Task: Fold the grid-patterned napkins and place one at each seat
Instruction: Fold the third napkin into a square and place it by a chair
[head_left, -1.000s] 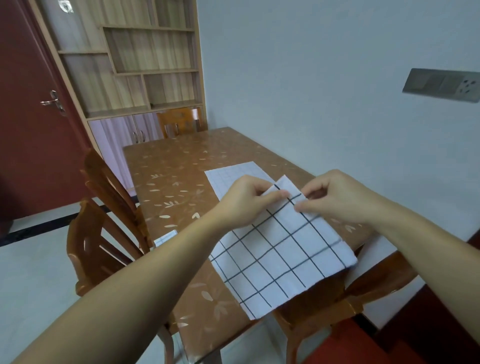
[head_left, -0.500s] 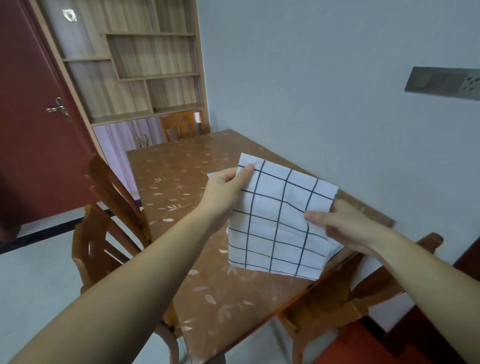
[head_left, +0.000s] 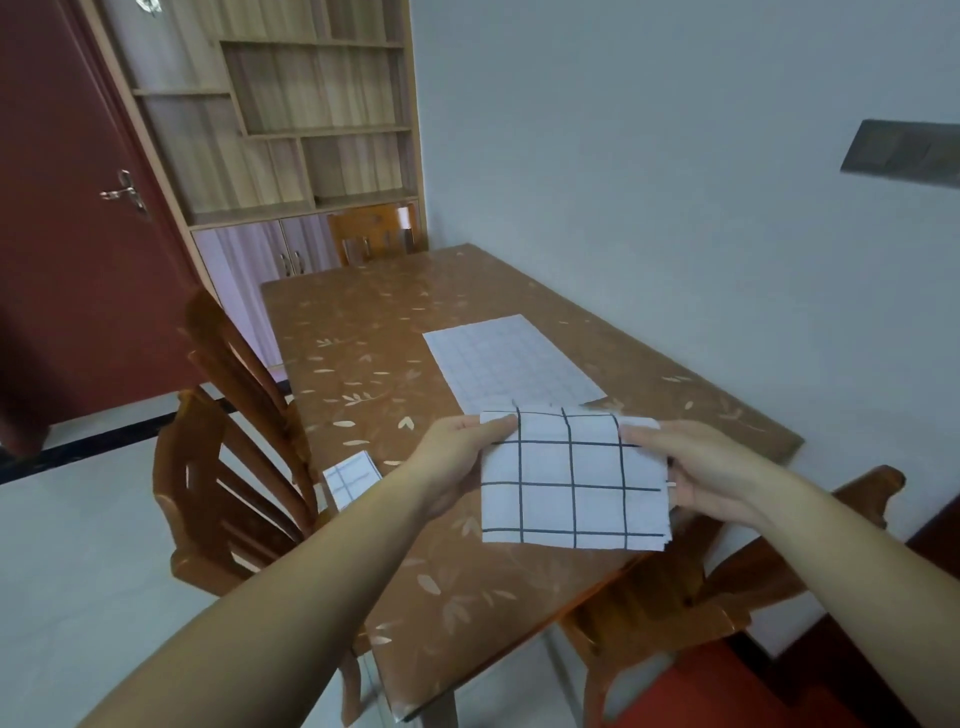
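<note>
A white napkin with black grid lines (head_left: 571, 483), folded into a small rectangle, hangs in the air above the near end of the brown table (head_left: 363, 364). My left hand (head_left: 457, 462) pinches its left edge and my right hand (head_left: 696, 473) pinches its right edge. A second grid napkin (head_left: 509, 364) lies flat and unfolded in the middle of the table. A small folded napkin (head_left: 352, 477) lies at the table's left edge, partly hidden by my left forearm.
Two wooden chairs (head_left: 228, 441) stand along the table's left side, one chair (head_left: 727, 587) at the near right, and another chair (head_left: 371, 234) at the far end. A white wall runs along the right. A shelf cabinet (head_left: 291, 119) and a red door (head_left: 67, 208) stand behind.
The napkin went from one fold, low over the table, to lifted upright, and is now folded again into a smaller rectangle held level between both hands.
</note>
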